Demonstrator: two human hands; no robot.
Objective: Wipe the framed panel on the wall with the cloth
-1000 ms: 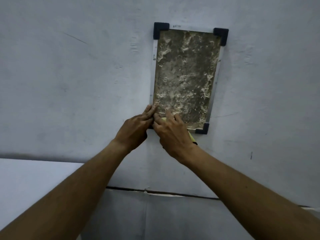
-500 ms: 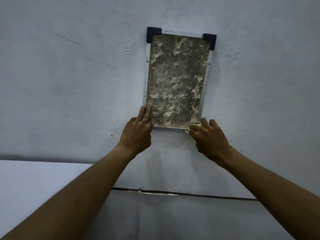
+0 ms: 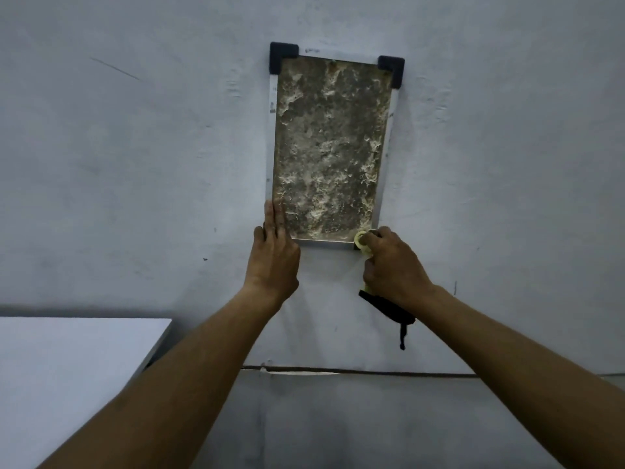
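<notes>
The framed panel (image 3: 329, 154) hangs upright on the grey wall, a mottled brown-and-white surface in a pale metal frame with black corner caps. My left hand (image 3: 274, 255) lies flat with its fingers straight against the frame's lower left corner, covering it. My right hand (image 3: 394, 265) is closed around a pale yellow cloth (image 3: 361, 239), pressing it on the frame's lower right corner. A dark end of the cloth with a dangling cord (image 3: 389, 308) hangs out below my right wrist.
A white tabletop (image 3: 67, 377) reaches in from the lower left, its edge near my left forearm. A thin dark cable (image 3: 355, 371) runs horizontally along the wall below the panel.
My right hand has slid with the cloth along the bottom edge from the lower left to the lower right corner. My left hand stays on the lower left corner, fingers now stretched upward.
</notes>
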